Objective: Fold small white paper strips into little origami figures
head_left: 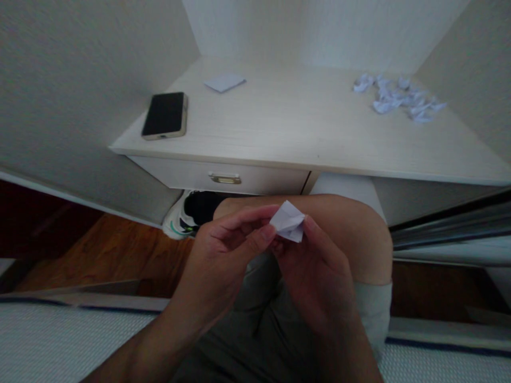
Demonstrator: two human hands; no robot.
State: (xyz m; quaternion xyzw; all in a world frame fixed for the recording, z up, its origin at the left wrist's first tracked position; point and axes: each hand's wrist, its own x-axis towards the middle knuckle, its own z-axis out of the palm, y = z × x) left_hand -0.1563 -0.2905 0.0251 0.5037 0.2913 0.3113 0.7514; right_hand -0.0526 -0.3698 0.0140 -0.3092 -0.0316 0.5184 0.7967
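A small folded piece of white paper (288, 219) is held between both hands above my lap. My left hand (229, 247) pinches its left corner, thumb on top and fingers beneath. On the right side, the thumb and fingers of my right hand (321, 271) grip the other edge. Creases and a raised flap show on the paper's near right part. The fingertips under it are partly hidden.
Ahead is a pale desk (279, 127) with a drawer (223, 178). A phone (164, 115) lies at its left, a folded white sheet (225, 82) behind that. Several crumpled paper pieces (399, 98) are heaped at the back right. My bent leg (343, 229) is beneath my hands.
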